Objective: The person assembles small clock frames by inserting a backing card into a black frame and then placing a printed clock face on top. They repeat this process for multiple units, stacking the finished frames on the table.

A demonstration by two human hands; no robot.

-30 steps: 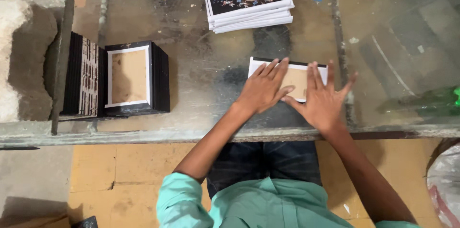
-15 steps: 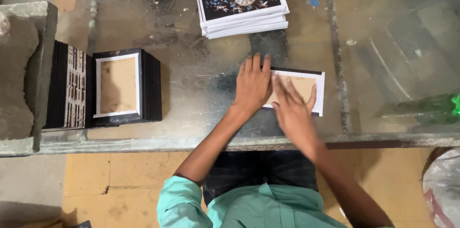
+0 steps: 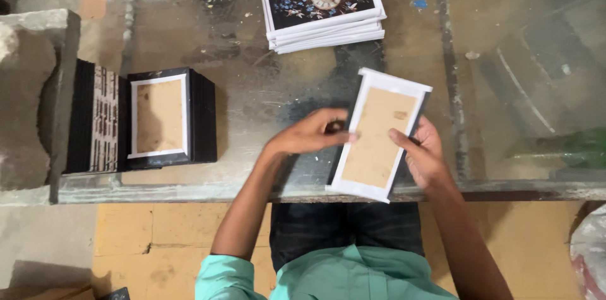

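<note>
Both hands hold a rectangular photo frame [image 3: 379,136] lifted off the glass table [image 3: 265,104], its brown backing board facing up inside a white border, with a thin black edge showing along its left and right sides. The frame is tilted, its long side running from near left to far right, over the near edge of the table in front of the person. The left hand [image 3: 309,136] grips the frame's left edge, fingers curled narrowly around it, with fingertips touching the white border. The right hand [image 3: 423,155] supports the frame from the right side and beneath, its thumb laid across the brown backing and the fingers hidden behind the frame. Far from the hands, near the table's back edge, lies a stack of prints [image 3: 322,3] whose top sheet shows a clock face on a dark floral ground. To the left, well apart from the hands, stands a stack of black frames [image 3: 167,117], the top one face down with the same brown backing and white border. Just left of it sits another row of black frames [image 3: 95,117], set on edge.
</note>
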